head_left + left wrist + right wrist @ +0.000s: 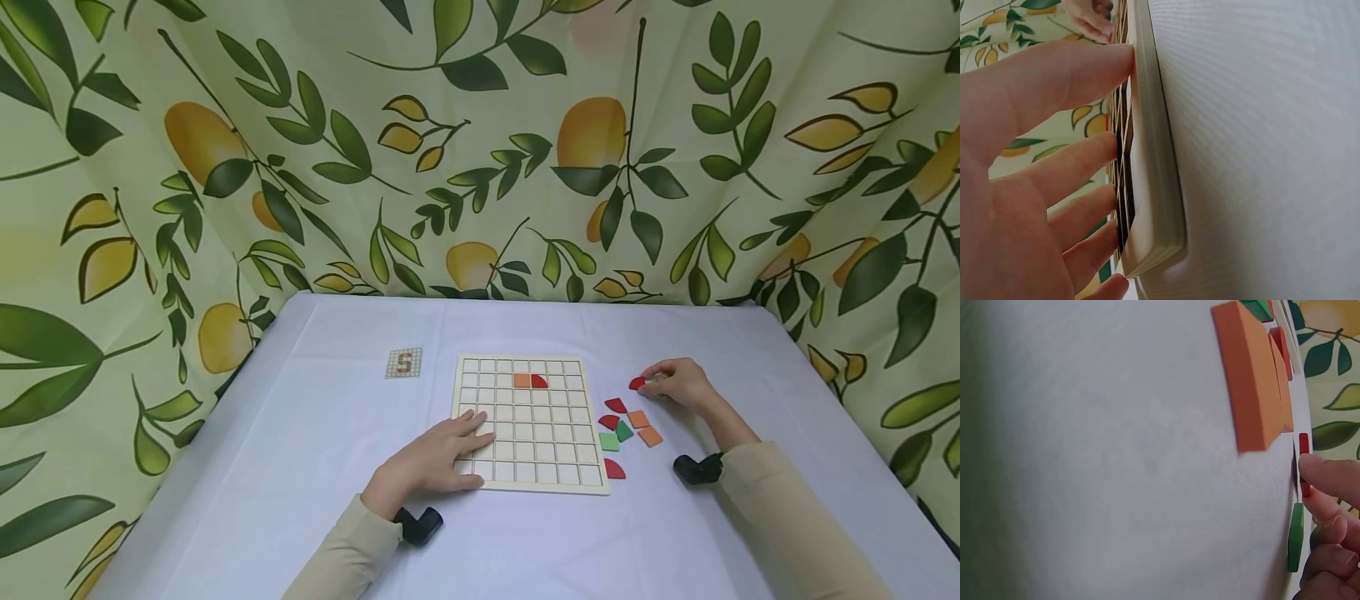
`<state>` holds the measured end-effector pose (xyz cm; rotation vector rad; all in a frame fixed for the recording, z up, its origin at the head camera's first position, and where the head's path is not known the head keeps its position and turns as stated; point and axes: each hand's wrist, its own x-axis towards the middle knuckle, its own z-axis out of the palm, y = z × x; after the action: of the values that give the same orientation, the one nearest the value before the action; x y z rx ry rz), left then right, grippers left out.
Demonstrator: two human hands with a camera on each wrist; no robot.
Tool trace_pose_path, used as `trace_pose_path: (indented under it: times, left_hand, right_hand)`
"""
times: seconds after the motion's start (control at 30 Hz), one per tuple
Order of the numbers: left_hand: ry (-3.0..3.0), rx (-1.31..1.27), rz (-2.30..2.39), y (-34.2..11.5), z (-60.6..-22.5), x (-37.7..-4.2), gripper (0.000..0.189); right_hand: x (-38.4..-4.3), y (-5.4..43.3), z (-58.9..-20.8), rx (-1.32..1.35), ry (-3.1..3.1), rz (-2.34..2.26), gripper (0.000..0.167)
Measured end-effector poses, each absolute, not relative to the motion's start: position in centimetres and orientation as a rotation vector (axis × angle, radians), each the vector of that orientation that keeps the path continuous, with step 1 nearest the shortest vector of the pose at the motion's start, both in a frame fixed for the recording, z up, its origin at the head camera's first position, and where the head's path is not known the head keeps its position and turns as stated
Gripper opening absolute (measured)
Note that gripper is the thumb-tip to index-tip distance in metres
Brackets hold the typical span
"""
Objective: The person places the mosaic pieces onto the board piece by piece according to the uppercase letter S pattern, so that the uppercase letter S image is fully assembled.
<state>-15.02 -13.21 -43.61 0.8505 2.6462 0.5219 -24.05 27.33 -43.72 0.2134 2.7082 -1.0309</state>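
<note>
My left hand (pixel 438 454) lies with fingers spread on the left edge of a pale wooden grid board (pixel 534 476). In the left wrist view its fingertips rest along the board's side and grid. An orange square (pixel 522 381) and a red quarter-circle tile (pixel 538 382) sit side by side in the board's second row. Right of the board, my right hand (pixel 681 385) pinches another red quarter-circle tile (pixel 637 383) between thumb and finger. A green tile (pixel 1295 537) lies close by its curled fingers in the right wrist view.
Loose tiles lie along the board's right side: several red ones (pixel 615 469), orange squares (pixel 638 419), a green square (pixel 609 442) and a green quarter-circle tile (pixel 624 431). A small pattern card (pixel 403 363) lies left of the board. A leafy printed curtain (pixel 480 208) hangs behind the table.
</note>
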Motion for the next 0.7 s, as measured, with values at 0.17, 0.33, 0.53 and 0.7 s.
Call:
trace_pose_path:
  times: [0.17, 0.33, 0.53, 0.7]
  left_hand:
    - [2.647, 0.845, 0.518, -13.2, -43.6, -15.0, 0.064]
    - [2.647, 0.852, 0.512, -13.2, -43.5, -15.1, 0.063]
    - [2.643, 0.852, 0.512, -13.2, -43.4, -15.0, 0.064]
    - [2.646, 0.851, 0.513, -13.1, -43.4, -15.0, 0.064]
  right_hand:
    - [-24.0, 27.1, -43.7, 0.238, 2.707, -1.042, 0.039]
    - [-24.0, 26.7, -43.6, 0.215, 2.711, -1.074, 0.039]
    - [-24.0, 26.1, -43.6, 0.189, 2.702, -1.119, 0.039]
    - [-24.0, 25.7, -43.5, 0.183, 2.697, -1.136, 0.041]
